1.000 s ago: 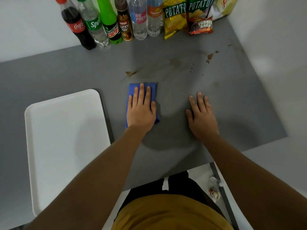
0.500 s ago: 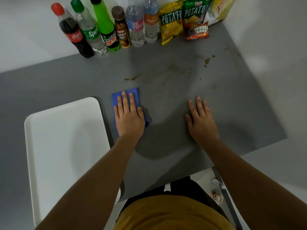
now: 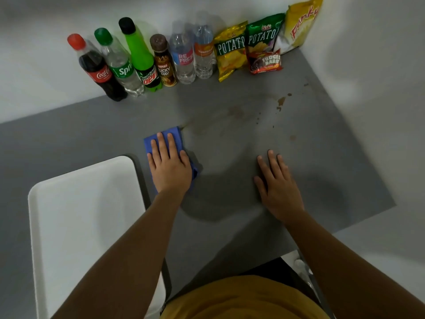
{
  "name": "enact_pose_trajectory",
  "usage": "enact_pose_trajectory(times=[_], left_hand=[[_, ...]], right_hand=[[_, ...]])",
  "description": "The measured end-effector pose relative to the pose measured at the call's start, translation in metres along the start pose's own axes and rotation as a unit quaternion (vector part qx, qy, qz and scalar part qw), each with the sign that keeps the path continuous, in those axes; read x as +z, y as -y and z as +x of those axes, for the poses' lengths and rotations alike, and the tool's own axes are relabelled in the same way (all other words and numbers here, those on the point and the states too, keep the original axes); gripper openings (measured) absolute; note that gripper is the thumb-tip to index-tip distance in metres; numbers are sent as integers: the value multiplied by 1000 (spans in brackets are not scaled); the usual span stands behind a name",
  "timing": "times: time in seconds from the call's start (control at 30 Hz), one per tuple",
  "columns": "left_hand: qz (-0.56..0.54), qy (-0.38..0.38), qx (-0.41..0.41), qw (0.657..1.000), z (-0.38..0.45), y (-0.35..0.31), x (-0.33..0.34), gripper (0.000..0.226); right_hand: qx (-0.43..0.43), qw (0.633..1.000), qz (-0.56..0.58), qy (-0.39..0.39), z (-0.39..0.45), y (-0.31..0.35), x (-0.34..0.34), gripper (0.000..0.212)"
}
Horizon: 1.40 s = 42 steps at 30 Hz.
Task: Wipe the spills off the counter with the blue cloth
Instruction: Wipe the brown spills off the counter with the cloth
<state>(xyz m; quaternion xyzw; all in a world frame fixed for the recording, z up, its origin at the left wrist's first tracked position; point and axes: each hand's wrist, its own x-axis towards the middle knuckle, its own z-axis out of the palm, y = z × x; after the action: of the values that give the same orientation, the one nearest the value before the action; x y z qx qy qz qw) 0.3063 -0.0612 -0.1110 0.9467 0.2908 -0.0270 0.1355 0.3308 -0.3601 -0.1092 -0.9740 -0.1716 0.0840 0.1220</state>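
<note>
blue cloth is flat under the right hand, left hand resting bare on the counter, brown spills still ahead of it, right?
Not quite: the hands are swapped. The head view shows the blue cloth flat under the left hand, and the right hand resting bare on the counter. Brown spills do remain ahead.

A white wall (image 3: 34, 65) runs along the far side in front of me and meets another white wall (image 3: 379, 77) on my right, forming a corner. A row of drink bottles (image 3: 140, 58) and snack bags (image 3: 248, 47) stands against the far wall. A white tray (image 3: 80, 215) lies to my left. The light is soft and even, with dim shadows falling on the wall behind the bottles. Below, near my right side, I glimpse what may be a pale floor (image 3: 296, 259), though it is too blurred to be sure.
</note>
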Motion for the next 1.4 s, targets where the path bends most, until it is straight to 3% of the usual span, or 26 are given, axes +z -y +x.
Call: enact_pose_trajectory(times=[0.23, 0.5, 0.7, 1.0, 1.23, 1.4], left_hand=[[7, 10, 14, 1000, 42, -33, 0, 62], [24, 10, 86, 996, 9, -27, 7, 62], [13, -11, 54, 998, -2, 2, 0, 64], [14, 4, -25, 1000, 66, -3, -10, 64], [19, 16, 56, 998, 48, -34, 1, 63], [2, -6, 48, 999, 22, -15, 2, 63]], right_hand=[[-21, 1000, -1, 2, 3, -7, -3, 61], [-35, 999, 2, 21, 17, -5, -13, 62], [-51, 999, 1, 16, 40, 11, -19, 58], [-66, 998, -11, 9, 47, 16, -21, 57], [-60, 998, -25, 24, 54, 17, -19, 58], [-51, 997, -31, 42, 56, 19, -19, 61]])
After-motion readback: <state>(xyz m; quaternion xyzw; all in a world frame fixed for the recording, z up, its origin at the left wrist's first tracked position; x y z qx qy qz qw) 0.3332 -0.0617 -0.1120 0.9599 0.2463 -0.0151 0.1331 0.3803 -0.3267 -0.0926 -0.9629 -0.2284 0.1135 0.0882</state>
